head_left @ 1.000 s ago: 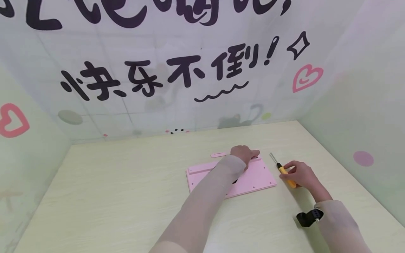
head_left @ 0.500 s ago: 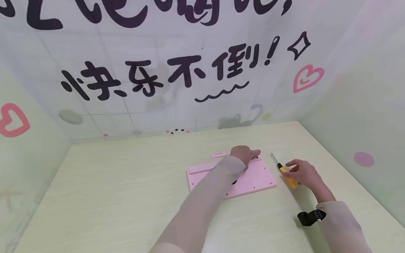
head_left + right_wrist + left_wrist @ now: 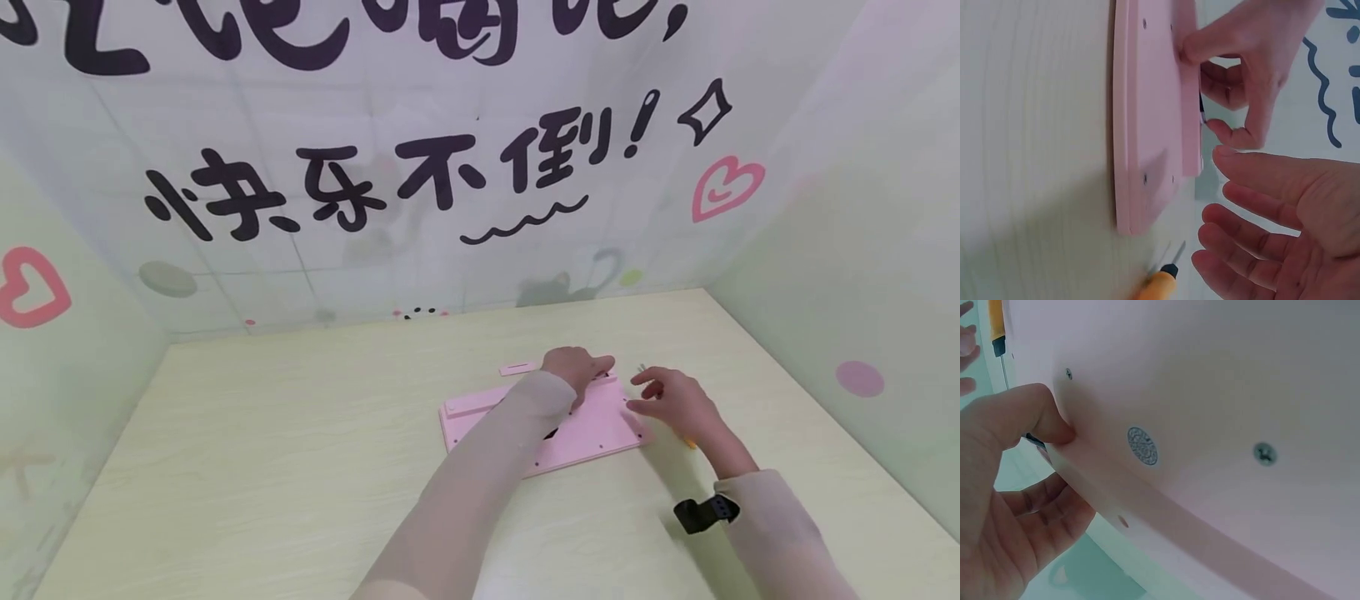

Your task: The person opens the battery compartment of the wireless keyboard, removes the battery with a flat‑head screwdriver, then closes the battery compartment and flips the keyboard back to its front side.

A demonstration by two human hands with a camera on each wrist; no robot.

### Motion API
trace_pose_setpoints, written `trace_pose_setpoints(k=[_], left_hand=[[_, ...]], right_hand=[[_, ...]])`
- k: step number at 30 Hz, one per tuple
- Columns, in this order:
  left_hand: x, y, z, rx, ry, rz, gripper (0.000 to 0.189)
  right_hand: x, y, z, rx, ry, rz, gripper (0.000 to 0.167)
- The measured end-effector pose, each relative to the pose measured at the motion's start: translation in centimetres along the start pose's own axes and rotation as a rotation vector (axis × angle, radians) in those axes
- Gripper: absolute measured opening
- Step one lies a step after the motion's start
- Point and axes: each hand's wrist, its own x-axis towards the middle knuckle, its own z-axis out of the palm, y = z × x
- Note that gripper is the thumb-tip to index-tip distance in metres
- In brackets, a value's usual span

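Note:
A flat pink casing [image 3: 585, 429] with small screws in it, looking like a keyboard turned underside up, lies on the table. At its raised far edge my left hand [image 3: 573, 371] pinches it, the thumb on top and the other fingers behind the edge in the left wrist view [image 3: 1029, 469]. Something dark, too small to identify, shows beside that thumb. My right hand [image 3: 678, 404], spread and holding nothing, hovers near the casing's right end. Beneath it lies a yellow-handled screwdriver [image 3: 1159, 285], largely hidden by the hand in the head view.
A small slotted pink piece [image 3: 517, 367] lies just beyond the casing's far edge. The pale wooden table [image 3: 262, 467] meets a printed back wall [image 3: 337, 275] and a side wall [image 3: 847, 333] on the right.
My right hand has let go of the screwdriver's handle and moved left toward the casing. The screwdriver stays on the table. My left hand keeps its place at the far edge.

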Motion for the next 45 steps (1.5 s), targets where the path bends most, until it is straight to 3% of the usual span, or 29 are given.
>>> trace_pose_setpoints(k=[11,20,29,38,45], left_hand=[[-0.3,-0.2,0.1,-0.017,0.015,0.040,0.049],[-0.4,-0.4,0.1,-0.029,0.015,0.036,0.052],[-0.1,-0.4,0.4,-0.027,0.009,0.006,0.058],[0.3,-1.0,0.8,-0.100,0.014,0.010,0.056],[0.2,-1.1,0.9,-0.140,-0.018,0.032,0.060]], right_hand=[[2.0,-0.6,2.4,-0.040,-0.008,0.020,0.037],[2.3,-0.6,2.5,-0.053,0.002,0.046,0.036],[2.8,0.1,2.6,0.003,-0.036,0.098,0.040],[3.0,0.1,2.6,0.008,-0.063,0.111,0.040],[3.0,0.1,2.5,0.004,-0.066,0.120,0.040]])
